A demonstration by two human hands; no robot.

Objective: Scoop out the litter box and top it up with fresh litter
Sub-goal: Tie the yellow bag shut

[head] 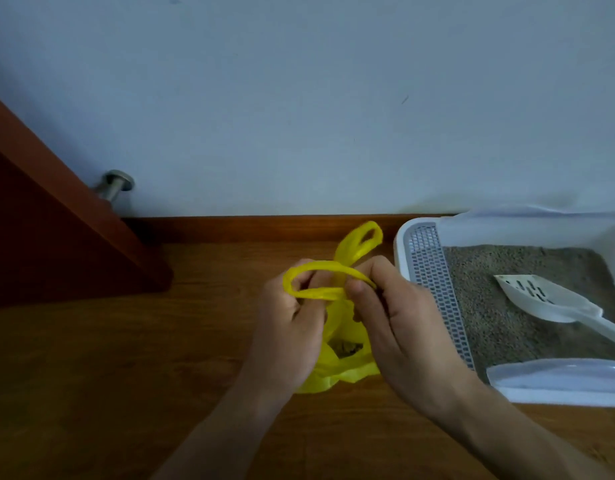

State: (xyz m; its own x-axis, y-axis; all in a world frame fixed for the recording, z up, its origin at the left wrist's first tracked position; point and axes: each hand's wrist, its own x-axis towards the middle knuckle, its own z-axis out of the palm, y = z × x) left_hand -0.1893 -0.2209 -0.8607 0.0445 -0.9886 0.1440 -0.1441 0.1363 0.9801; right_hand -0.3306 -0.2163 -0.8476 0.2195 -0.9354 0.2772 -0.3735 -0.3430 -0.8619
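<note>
Litter box: white plastic on the wooden floor at right, against the wall; perforated grate along its left rim, grey granular litter inside.
Scoop: white, slotted, lying on the litter.
Yellow bag: thin crinkled plastic just left of the box; dark clumps show inside.
Left hand: fingers curled through one handle loop.
Right hand: pinching the crossed handles.
Door stopper: round metal, at left by the brown door.

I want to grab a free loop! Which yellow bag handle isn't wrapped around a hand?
The far handle loop, sticking up by the baseboard, is free. The near handle loop is stretched between the left hand and right hand.
</note>
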